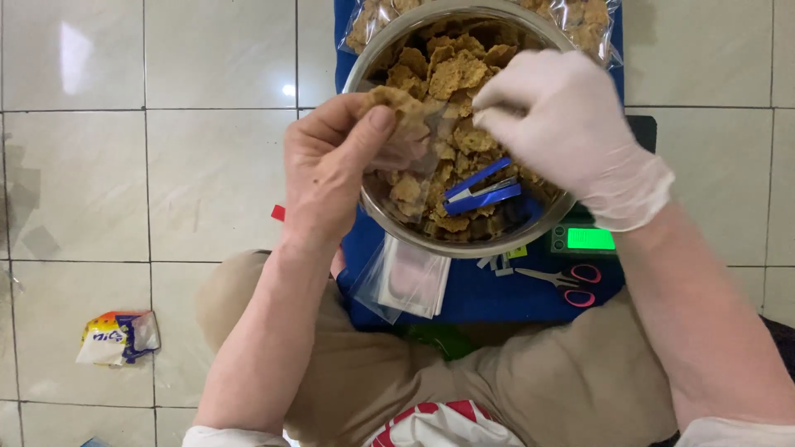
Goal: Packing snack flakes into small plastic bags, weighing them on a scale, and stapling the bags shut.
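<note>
Both hands, left hand (pixel 331 165) and gloved right hand (pixel 563 124), over chip-filled bowl (pixel 464 244).

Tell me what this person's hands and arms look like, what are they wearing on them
The left hand is bare, with no glove. The right hand wears a thin white disposable glove that ends in a bunched cuff at the wrist. Both forearms are uncovered, and white short sleeves show at the bottom edge of the view. No watch or rings are visible.

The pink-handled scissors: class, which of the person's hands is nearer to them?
Right. The gloved right hand is over the bowl, above the scissors; the bare left hand is at the bowl's opposite rim, farther away.
</note>
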